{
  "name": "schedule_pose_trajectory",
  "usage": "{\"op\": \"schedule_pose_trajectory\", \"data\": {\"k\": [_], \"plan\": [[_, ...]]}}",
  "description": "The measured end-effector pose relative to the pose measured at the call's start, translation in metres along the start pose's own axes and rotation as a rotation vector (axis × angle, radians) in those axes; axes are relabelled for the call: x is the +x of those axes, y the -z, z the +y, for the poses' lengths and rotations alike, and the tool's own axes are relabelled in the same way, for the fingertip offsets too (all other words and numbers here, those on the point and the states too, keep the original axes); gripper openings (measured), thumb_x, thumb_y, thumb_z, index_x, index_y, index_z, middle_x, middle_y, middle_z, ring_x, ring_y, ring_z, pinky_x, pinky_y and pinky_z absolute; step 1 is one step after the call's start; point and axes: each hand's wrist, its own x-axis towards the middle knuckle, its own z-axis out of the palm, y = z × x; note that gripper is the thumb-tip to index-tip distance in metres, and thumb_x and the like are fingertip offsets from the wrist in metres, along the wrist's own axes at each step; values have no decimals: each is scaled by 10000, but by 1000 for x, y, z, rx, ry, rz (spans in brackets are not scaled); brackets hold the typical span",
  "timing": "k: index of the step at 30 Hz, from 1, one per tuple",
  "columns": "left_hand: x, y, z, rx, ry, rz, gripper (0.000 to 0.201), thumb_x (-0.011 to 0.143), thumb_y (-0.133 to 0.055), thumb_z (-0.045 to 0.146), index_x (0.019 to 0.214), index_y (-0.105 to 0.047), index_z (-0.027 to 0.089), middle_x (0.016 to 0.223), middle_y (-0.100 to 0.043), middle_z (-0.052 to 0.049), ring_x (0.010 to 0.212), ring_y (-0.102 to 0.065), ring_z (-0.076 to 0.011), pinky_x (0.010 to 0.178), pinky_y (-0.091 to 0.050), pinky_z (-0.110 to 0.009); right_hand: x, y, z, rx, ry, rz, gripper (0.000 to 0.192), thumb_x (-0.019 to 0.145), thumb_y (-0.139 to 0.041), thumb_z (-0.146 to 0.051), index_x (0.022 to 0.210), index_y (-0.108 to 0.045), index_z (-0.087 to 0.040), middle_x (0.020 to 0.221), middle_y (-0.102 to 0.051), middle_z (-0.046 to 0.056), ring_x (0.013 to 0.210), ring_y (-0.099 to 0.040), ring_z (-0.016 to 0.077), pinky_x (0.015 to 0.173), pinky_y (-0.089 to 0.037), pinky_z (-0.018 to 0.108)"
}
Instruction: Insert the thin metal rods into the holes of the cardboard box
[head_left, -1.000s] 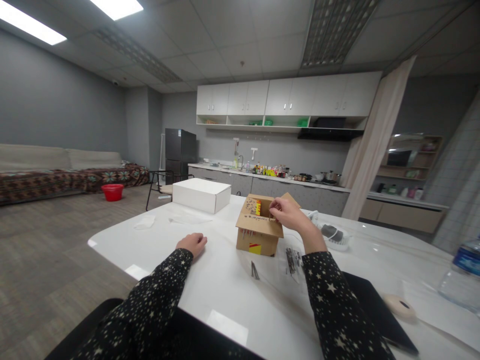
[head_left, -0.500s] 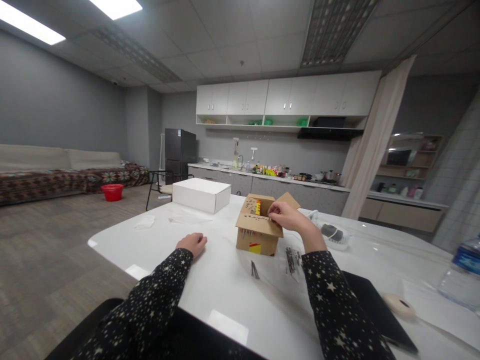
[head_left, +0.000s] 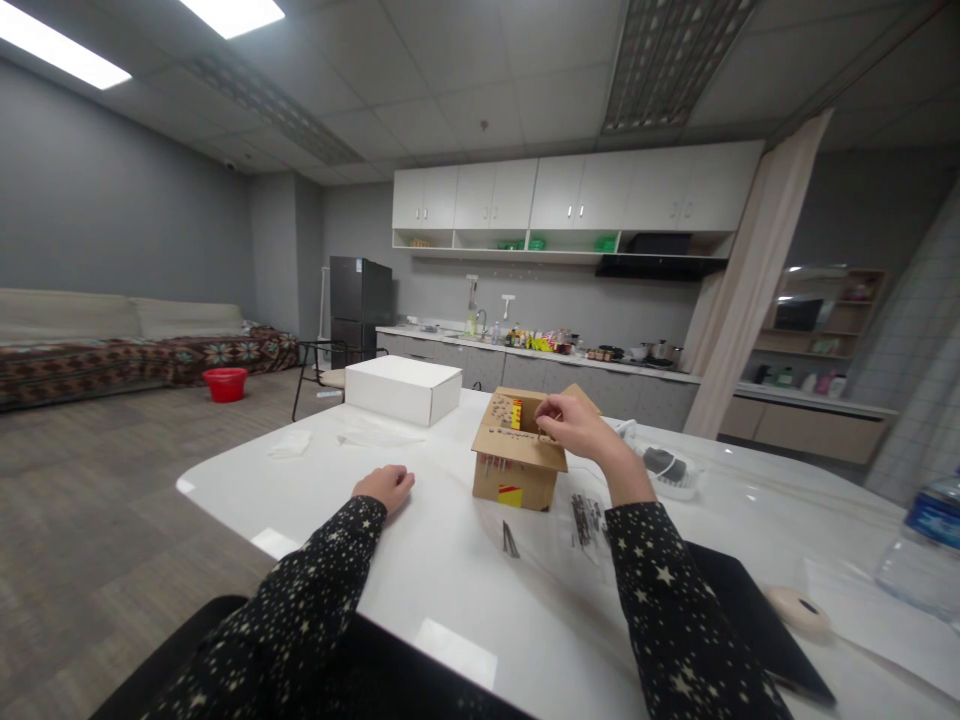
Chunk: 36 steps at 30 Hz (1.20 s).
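A small brown cardboard box (head_left: pixel 516 474) with open flaps stands on the white table (head_left: pixel 450 580); rows of small nails stick through its front flap. My right hand (head_left: pixel 577 425) hovers over that flap, fingertips pinched on a small nail at the flap's right end. My left hand (head_left: pixel 386 487) rests on the table to the left of the box, fingers curled, holding nothing. Loose dark nails (head_left: pixel 510 541) lie in front of the box, and a clear bag of nails (head_left: pixel 586 520) lies by my right forearm.
A white closed box (head_left: pixel 403 388) sits at the table's far side. A dark flat pad (head_left: pixel 750 620), a beige mouse-like object (head_left: pixel 799 611) and a water bottle (head_left: pixel 922 550) lie at the right. A white dish (head_left: pixel 670 471) sits behind my right hand. Kitchen counter beyond.
My right hand dipped toward the flap, then rose slightly back, still pinching at the flap's right end. My left hand has not moved.
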Motion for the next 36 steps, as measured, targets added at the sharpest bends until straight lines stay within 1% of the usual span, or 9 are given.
{"op": "schedule_pose_trajectory", "data": {"k": [7,14,25,36], "plan": [[0,0,0,-5,2,4,366,839,-348,436,748,-633,225,896,-696,-68,891,-620,-232,742,-434,-305,-1,0,-1,14,-52,-59,130,760,-523,-171,825,-631,-138,752,-647,45,669,-569,136,560,-382,208],[2,-3,-2,18,-5,4,381,843,-325,446,759,-629,231,900,-694,-67,883,-623,-240,734,-435,-316,-1,-1,2,-3,-54,-89,132,760,-523,-183,818,-635,-145,803,-674,57,678,-585,143,536,-384,206],[1,-2,-2,19,-8,-1,381,846,-318,447,745,-612,226,887,-692,-67,878,-623,-236,728,-429,-311,-1,-1,2,-7,-66,-95,128,763,-518,-172,824,-627,-141,864,-690,69,673,-588,129,535,-382,194],[1,-1,1,19,5,-3,373,847,-341,436,767,-635,220,907,-693,-70,900,-617,-230,749,-429,-299,1,-2,4,-5,-72,-95,135,765,-523,-163,837,-630,-126,852,-690,69,650,-583,116,544,-381,189]]}}
